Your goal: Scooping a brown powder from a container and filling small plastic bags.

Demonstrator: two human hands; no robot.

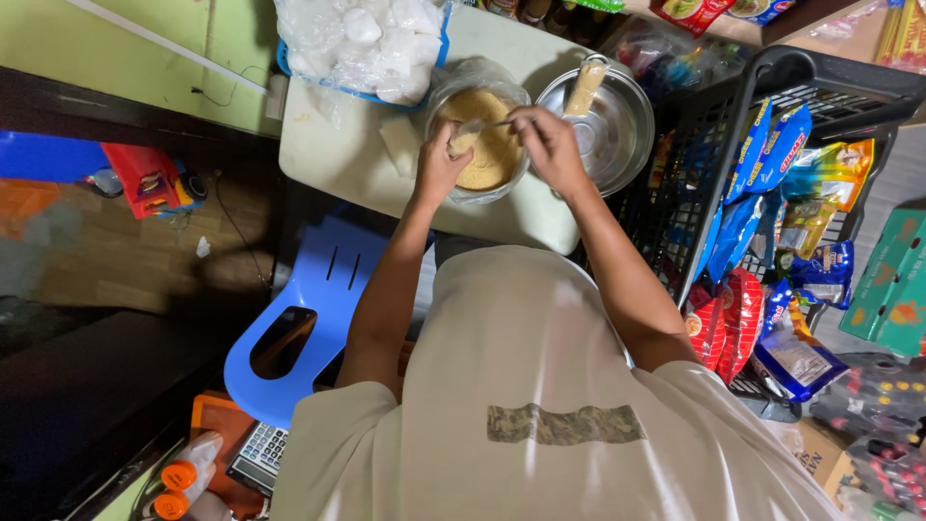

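Observation:
A clear bowl lined with plastic (479,135) holds brown granular stuff, like sugar, on a small pale table (338,154). My left hand (439,164) is at the bowl's left rim and pinches a small clear bag (465,138) over it. My right hand (548,145) holds a metal spoon (487,124) whose tip points into that bag. Right of the bowl stands a steel bowl (608,130) with a filled tan bag (585,87) leaning in it.
A blue basket of white filled bags (362,39) sits at the table's far side. A black wire rack of snack packets (762,193) stands to the right. A blue plastic chair (309,309) is at my left; a calculator (258,455) and orange-capped bottles (183,478) lie below.

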